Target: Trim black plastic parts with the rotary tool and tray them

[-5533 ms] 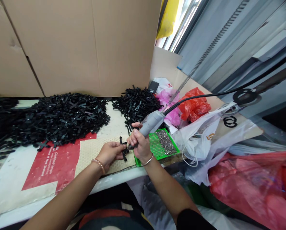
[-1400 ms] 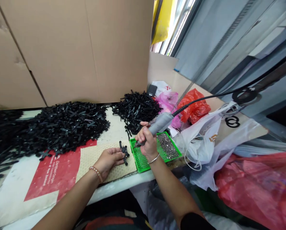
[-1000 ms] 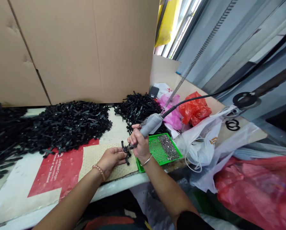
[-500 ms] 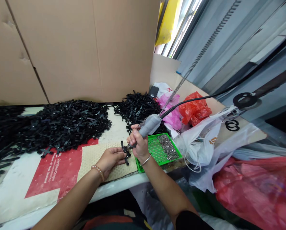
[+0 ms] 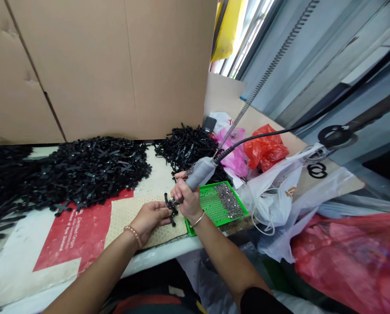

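My right hand (image 5: 186,201) is wrapped around a grey powered screwdriver (image 5: 199,172) whose tip presses down on a small black cross-shaped plastic part (image 5: 169,206). My left hand (image 5: 150,216) pinches that part and holds it against a beige perforated mat (image 5: 129,212). A black cable (image 5: 267,134) and a coiled spring line run up and right from the tool. Just right of my right hand sits a green tray (image 5: 211,205) with a heap of small silver screws (image 5: 228,199).
Large piles of black plastic parts (image 5: 83,168) cover the table's far left, with a smaller pile (image 5: 188,146) behind the tool. Cardboard sheets stand at the back. Red (image 5: 264,148), pink and white plastic bags crowd the right. A red and white sheet (image 5: 70,229) lies under the mat.
The screwdriver went from over the green tray back left to the black part and now presses on it. My left hand has kept hold of the part.
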`<act>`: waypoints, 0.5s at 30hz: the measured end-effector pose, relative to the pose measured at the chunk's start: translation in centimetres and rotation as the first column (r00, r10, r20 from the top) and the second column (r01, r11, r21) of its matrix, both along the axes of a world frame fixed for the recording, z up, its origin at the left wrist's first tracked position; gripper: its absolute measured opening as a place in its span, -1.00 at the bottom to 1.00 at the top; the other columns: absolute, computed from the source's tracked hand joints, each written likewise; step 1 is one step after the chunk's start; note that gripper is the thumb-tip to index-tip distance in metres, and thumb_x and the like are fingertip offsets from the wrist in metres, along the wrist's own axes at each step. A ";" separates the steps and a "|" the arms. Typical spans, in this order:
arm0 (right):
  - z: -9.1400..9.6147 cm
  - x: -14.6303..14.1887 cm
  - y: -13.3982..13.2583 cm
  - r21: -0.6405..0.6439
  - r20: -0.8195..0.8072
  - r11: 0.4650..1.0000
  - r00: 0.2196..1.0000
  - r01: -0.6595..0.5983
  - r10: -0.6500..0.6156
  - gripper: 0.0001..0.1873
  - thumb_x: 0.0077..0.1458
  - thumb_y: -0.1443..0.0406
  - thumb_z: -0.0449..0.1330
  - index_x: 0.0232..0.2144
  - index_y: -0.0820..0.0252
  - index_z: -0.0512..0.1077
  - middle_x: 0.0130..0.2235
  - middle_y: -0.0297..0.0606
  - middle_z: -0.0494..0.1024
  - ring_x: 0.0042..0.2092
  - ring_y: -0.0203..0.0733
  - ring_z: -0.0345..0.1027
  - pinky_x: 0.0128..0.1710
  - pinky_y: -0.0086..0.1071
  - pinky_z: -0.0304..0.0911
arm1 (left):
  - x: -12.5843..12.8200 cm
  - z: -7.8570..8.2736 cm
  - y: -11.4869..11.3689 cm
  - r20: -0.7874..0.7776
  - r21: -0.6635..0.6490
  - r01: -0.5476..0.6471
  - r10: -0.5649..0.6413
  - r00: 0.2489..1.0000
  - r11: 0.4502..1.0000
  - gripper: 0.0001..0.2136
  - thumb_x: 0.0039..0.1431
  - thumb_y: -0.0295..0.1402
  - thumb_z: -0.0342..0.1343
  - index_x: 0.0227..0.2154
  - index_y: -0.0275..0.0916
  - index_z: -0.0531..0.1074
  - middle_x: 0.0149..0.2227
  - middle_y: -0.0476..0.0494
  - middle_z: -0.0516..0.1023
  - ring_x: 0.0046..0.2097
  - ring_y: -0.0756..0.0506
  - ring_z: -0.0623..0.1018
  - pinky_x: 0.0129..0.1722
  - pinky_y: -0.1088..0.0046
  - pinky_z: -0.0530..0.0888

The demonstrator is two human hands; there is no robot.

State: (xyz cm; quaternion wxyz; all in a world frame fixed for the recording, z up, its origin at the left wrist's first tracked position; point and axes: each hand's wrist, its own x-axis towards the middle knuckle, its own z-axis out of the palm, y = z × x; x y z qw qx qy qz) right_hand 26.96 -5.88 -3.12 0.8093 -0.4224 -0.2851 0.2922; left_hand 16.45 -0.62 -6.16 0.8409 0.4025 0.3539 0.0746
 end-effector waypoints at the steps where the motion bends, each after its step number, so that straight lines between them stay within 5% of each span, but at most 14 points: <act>1: 0.0 0.0 -0.1 -0.001 0.012 1.000 1.000 -0.014 0.014 -0.70 -0.05 0.14 0.28 -0.33 0.19 0.34 -0.69 -0.58 0.13 -0.68 -0.43 -0.02 -0.61 -0.49 0.08 | 0.0 0.1 0.0 0.001 -0.002 0.002 -0.002 1.000 1.000 -0.84 -0.19 -0.59 0.31 -0.45 -0.37 0.53 -0.44 -0.13 0.57 -0.41 0.00 0.53 -0.33 0.51 0.53; 10: -0.6 0.2 0.0 -0.084 0.006 0.985 0.989 -0.149 0.150 -0.66 -0.10 0.10 0.32 -0.41 0.15 0.30 -0.72 -0.60 0.08 -0.70 -0.42 -0.07 -0.63 -0.46 0.00 | 0.4 0.4 0.0 -0.039 0.007 0.014 -0.014 0.999 1.000 -0.90 -0.16 -0.65 0.22 -0.58 -0.36 0.48 -0.53 -0.06 0.54 -0.48 0.04 0.51 -0.42 0.58 0.51; 15: 0.1 0.4 -1.2 -0.197 -0.041 0.974 0.994 -0.109 0.103 -0.68 -0.20 0.16 0.42 -0.48 0.10 0.36 -0.73 -0.57 0.05 -0.69 -0.41 -0.08 -0.63 -0.42 -0.06 | 0.4 1.7 -0.8 -0.088 -0.001 -0.044 0.043 0.995 0.999 -0.81 -0.20 -0.74 0.12 -0.72 -0.37 0.42 -0.65 -0.04 0.45 -0.57 0.04 0.48 -0.51 0.56 0.50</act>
